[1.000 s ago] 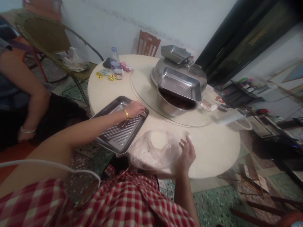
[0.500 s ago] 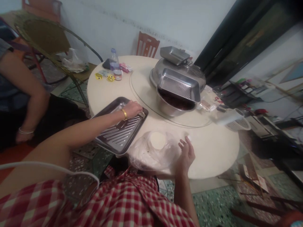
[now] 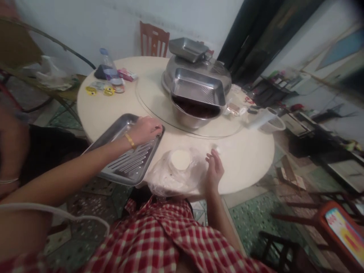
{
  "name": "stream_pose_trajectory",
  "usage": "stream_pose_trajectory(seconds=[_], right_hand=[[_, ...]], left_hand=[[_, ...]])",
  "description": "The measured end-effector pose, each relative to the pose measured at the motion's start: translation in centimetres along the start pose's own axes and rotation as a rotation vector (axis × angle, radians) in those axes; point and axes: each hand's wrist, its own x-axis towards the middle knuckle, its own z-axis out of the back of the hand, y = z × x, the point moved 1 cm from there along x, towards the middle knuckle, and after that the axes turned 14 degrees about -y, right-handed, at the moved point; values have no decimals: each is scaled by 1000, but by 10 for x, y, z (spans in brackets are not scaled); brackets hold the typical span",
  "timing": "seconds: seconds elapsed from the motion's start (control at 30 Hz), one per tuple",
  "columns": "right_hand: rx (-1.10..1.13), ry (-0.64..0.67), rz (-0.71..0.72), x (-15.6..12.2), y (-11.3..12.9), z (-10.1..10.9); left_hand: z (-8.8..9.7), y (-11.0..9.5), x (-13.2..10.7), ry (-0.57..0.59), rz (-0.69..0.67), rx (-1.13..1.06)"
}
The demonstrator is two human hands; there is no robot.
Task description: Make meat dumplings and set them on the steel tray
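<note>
My left hand [image 3: 148, 129], with a gold bracelet at the wrist, reaches over the far right corner of a dark metal baking tray [image 3: 133, 167]. Its fingers are curled together, and whatever they may hold is hidden. To the right of the tray, a crumpled clear plastic sheet [image 3: 159, 172] lies at the table's front edge. On it sits a pale round piece like a dough disc [image 3: 181, 159]. My right hand [image 3: 215, 167] is at the sheet's right side, fingers loosely bent and apart, palm toward the disc. A small white thing [image 3: 216, 149] lies just beyond its fingertips, too blurred to name.
On the round table [image 3: 247, 163], a metal bowl [image 3: 195, 120] with dark contents and a rectangular pan [image 3: 197, 89] stand by a large lidded pot [image 3: 167, 77]. Small packets and a bottle [image 3: 106, 60] are at far left. Another person's arm [image 3: 13, 151] is at left.
The view has turned right, so the table appears farther left. My left hand remains at the tray's far corner, its fingers more curled. My right hand stays beside the plastic sheet.
</note>
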Motion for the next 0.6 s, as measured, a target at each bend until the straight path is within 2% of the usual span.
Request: stream_pose_trajectory(seconds=[0.07,0.13,0.2,0.27,0.37,0.5,0.6], right_hand=[[-54,40,123,-1,4,0],[-121,96,283,-3,10,0],[-170,159,423,-6,15,1],[-192,208,506,-8,18,3],[-201,221,540,-11,17,9],[-189,198,533,-13,14,15],[-198,213,521,-14,15,17]], left_hand=[[8,-31,-9,-1,-84,-70],[8,-61,-19,43,-176,-137],[2,-84,-27,121,-240,-167],[-8,-98,-31,201,-273,-156],[-18,-102,-29,243,-267,-179],[-13,-92,-28,208,-181,-325],[-7,-95,-48,210,-162,-300]])
